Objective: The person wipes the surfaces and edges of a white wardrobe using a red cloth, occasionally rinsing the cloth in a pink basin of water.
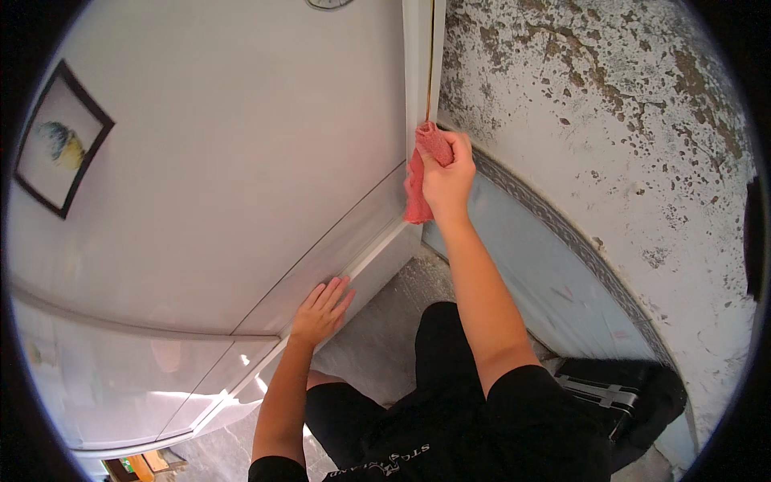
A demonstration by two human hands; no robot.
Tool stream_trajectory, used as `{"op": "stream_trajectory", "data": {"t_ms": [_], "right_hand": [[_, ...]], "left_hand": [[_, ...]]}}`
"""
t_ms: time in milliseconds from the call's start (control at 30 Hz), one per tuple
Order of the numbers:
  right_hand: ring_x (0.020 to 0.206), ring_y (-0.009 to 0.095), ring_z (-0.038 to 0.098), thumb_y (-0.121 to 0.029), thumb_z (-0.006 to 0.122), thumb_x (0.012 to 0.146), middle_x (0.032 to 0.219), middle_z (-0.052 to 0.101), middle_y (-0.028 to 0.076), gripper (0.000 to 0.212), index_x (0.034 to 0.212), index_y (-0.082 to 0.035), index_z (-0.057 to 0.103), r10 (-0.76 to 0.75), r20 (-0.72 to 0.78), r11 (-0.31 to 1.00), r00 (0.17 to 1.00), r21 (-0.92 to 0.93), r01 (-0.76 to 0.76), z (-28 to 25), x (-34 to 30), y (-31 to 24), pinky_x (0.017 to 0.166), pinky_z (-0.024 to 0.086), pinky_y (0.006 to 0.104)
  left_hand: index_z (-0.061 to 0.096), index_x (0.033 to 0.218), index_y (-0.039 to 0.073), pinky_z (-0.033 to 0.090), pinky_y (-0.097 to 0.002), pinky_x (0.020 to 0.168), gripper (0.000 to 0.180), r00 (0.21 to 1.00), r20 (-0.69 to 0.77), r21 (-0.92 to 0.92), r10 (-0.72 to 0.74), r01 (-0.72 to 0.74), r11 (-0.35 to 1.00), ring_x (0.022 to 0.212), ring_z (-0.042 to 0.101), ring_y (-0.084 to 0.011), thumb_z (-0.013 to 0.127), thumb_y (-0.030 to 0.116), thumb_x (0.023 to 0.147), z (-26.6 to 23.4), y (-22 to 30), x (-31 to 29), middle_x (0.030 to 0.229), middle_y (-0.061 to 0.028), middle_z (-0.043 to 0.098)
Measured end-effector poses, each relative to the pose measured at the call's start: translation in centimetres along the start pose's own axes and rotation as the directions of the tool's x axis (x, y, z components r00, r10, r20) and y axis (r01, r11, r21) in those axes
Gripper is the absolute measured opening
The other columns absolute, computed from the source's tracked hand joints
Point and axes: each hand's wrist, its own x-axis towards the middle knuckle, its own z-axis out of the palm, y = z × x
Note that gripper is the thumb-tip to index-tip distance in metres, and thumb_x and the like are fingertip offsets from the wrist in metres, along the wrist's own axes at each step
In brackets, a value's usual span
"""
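A pinkish-red cloth (416, 191) is bunched in my right hand (451, 175), whose fingers are wrapped round it. The hand presses the cloth against a white upright trim strip (418, 64) with a thin gold-brown line along it, at the corner beside the wall. My left hand (320, 312) lies flat, fingers stretched out, on the white ledge (361, 263) along the bottom of a large smooth white panel (241, 185). Nothing is in that hand. The cloth and fingers cover part of the strip.
To the right stands a wall (610, 153) with flaking paint, a dark patterned border (554, 213) and a pale blue lower part (514, 241). A black case (602, 394) sits at the lower right by my side. A framed picture (60, 149) is at the far left. Grey floor (369, 345) lies below.
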Motion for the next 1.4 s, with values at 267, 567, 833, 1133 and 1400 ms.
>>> {"op": "stream_trajectory", "data": {"t_ms": [267, 567, 833, 1133, 1400], "right_hand": [[0.071, 0.022, 0.07, 0.006, 0.078, 0.096, 0.11, 0.057, 0.006, 0.016, 0.105, 0.001, 0.066, 0.002, 0.007, 0.992, 1.0, -0.125, -0.001, -1.1, -3.1, 3.0, 0.053, 0.058, 0.0362], [0.101, 0.023, 0.07, -0.002, 0.083, 0.093, 0.109, 0.069, 0.011, 0.021, 0.111, 0.002, 0.074, 0.132, 0.139, 0.93, 0.981, -0.359, -0.075, -4.1, -4.2, 6.1, 0.089, 0.056, 0.0354], [0.07, 0.026, 0.073, 0.003, 0.079, 0.096, 0.108, 0.062, 0.007, 0.016, 0.109, 0.003, 0.069, 0.194, 0.055, 0.962, 0.979, -0.205, -0.18, -5.2, -8.9, 13.2, 0.052, 0.06, 0.0411], [0.095, 0.021, 0.071, -0.002, 0.082, 0.096, 0.106, 0.072, 0.008, 0.017, 0.109, 0.002, 0.072, 0.458, 0.04, 0.882, 0.888, -0.14, -0.449, -5.7, -12.8, 16.1, 0.082, 0.058, 0.0362], [0.101, 0.04, 0.072, -0.002, 0.085, 0.087, 0.114, 0.072, 0.018, 0.034, 0.118, 0.001, 0.073, 0.348, 0.151, 0.688, 0.925, -0.711, -0.143, -10.7, -15.6, 24.9, 0.09, 0.057, 0.0429]], "left_hand": [[0.059, 0.157, 0.013, 0.026, -0.0409, 0.135, 0.068, 0.988, 0.151, 0.054, -0.01, 0.002, 0.999, 0.164, 0.035, -0.024, 0.07, 0.025, 0.091, 0.5, 0.0, -0.3, 0.178, -0.005, 0.039], [0.053, 0.161, 0.01, 0.03, -0.0436, 0.134, 0.075, 0.977, 0.214, -0.05, -0.017, 0.029, 0.998, 0.165, 0.033, -0.0269, 0.072, 0.017, 0.088, 0.4, -0.7, 0.1, 0.18, -0.0066, 0.034], [0.056, 0.159, 0.013, 0.029, -0.0402, 0.135, 0.072, 0.986, 0.162, 0.024, -0.038, 0.034, 0.999, 0.163, 0.037, -0.0245, 0.069, 0.017, 0.088, 0.5, 0.0, 0.4, 0.178, -0.0034, 0.039], [0.058, 0.158, 0.016, 0.029, -0.0389, 0.135, 0.072, 0.971, 0.225, 0.023, -0.082, 0.079, 0.997, 0.163, 0.037, -0.0213, 0.071, 0.017, 0.087, -0.5, 0.3, 0.3, 0.179, -0.0004, 0.038], [0.058, 0.156, 0.014, 0.034, -0.0414, 0.133, 0.073, 0.984, 0.168, -0.012, -0.059, 0.061, 0.998, 0.161, 0.041, -0.0239, 0.074, 0.013, 0.084, -1.0, 0.4, 1.9, 0.177, -0.0023, 0.04]]}}
